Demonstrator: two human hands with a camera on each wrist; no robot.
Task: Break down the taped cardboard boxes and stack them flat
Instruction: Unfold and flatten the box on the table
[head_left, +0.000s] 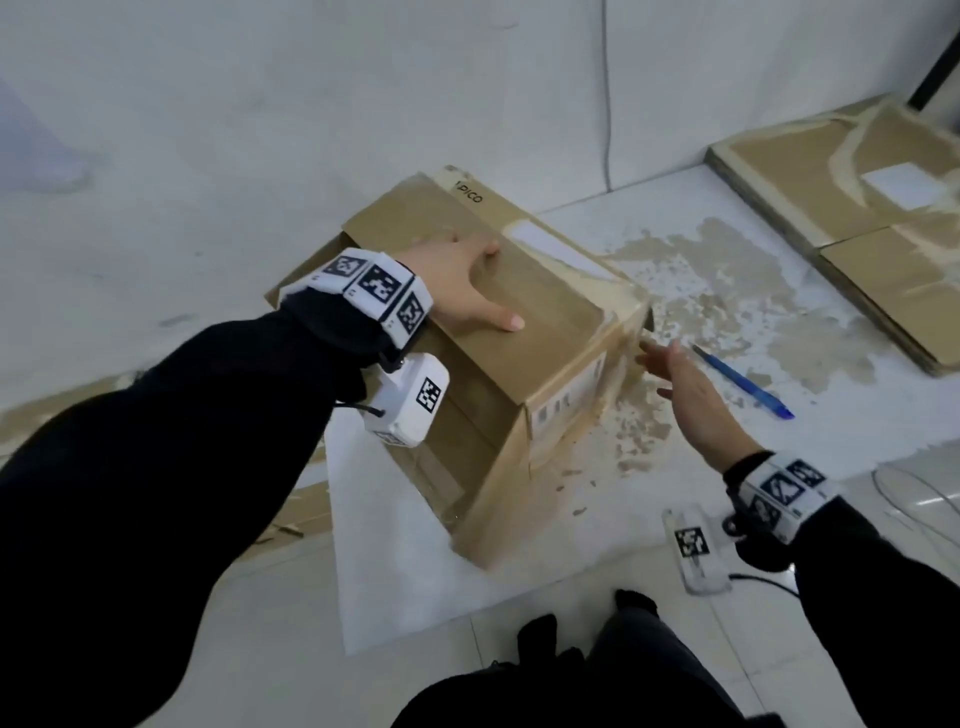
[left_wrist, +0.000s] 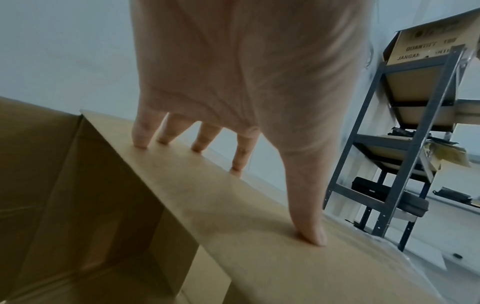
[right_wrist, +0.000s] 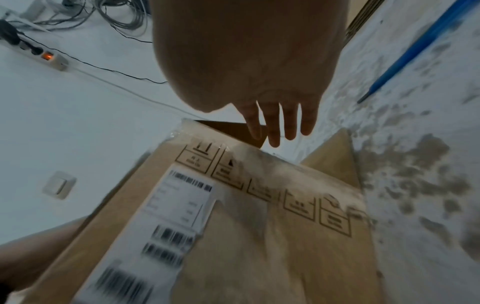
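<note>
A brown cardboard box (head_left: 545, 322) lies on its side on the white floor, its near end open and its far-right end taped. My left hand (head_left: 467, 283) presses flat on the box's top panel (left_wrist: 233, 205) with straight, spread fingers (left_wrist: 141, 135). My right hand (head_left: 685, 389) hovers open just right of the box's labelled end (right_wrist: 259, 216), fingers straight and reaching toward the taped corner without gripping anything. A white shipping label (right_wrist: 176, 205) sits on that end.
Flattened cardboard (head_left: 857, 218) lies stacked at the back right. A blue pen (head_left: 743, 382) rests on the stained floor beside my right hand. A metal shelf rack (left_wrist: 405, 144) stands behind. A power strip (right_wrist: 39, 53) and cables lie nearby. Flat cardboard (head_left: 291, 514) lies at left.
</note>
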